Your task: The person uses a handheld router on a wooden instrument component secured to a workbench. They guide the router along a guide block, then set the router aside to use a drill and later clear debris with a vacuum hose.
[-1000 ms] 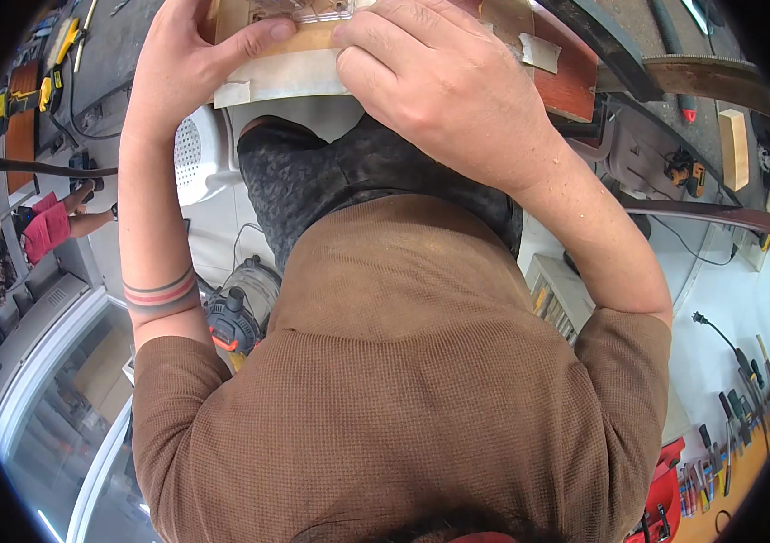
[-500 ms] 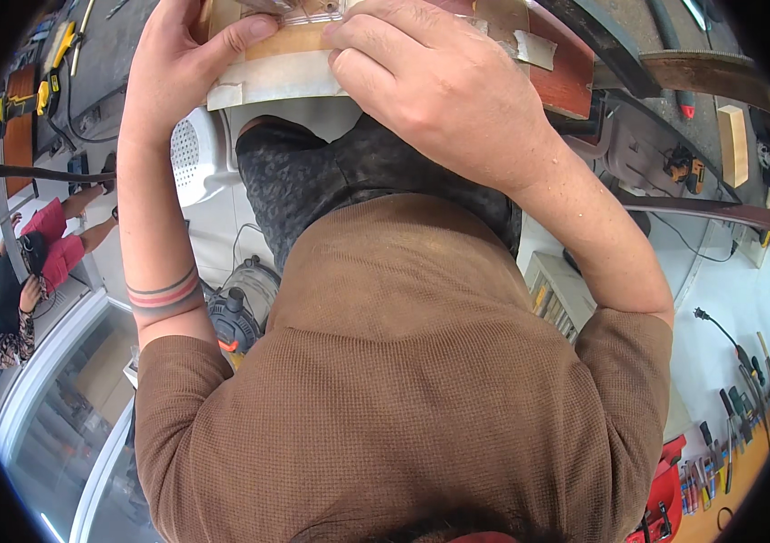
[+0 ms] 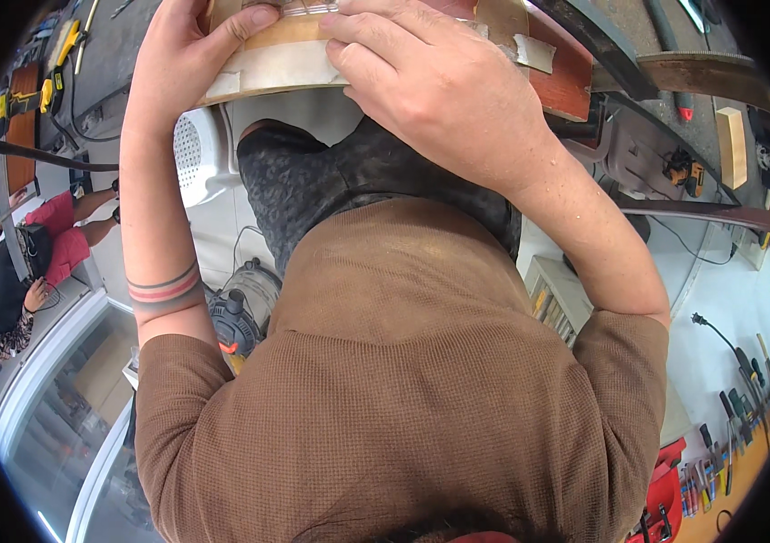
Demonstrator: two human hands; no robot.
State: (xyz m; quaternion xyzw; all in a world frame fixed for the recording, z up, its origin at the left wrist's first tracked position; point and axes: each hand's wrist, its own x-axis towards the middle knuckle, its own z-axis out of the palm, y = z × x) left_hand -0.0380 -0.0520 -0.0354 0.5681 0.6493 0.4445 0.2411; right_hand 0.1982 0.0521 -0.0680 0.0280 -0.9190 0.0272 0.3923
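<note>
At the top edge of the picture, a wooden workpiece lies across in front of me, with a pale strip of tape along its near side. My left hand is at its left end, thumb pressed on the top beside a small clear piece; its other fingers are cut off by the frame. My right hand rests on the workpiece with fingers curled together, fingertips next to the clear piece. What either hand pinches is hidden. A reddish-brown board shows to the right, with a loose tape flap.
Dark curved metal bars cross at upper right, near a wood block and a cordless drill. A white perforated stool and a vacuum stand below. Another person is at far left; hand tools hang lower right.
My right hand has shifted slightly up and left, and my left hand slightly right. The workpiece has tilted or moved up a little. The person at far left has shifted slightly.
</note>
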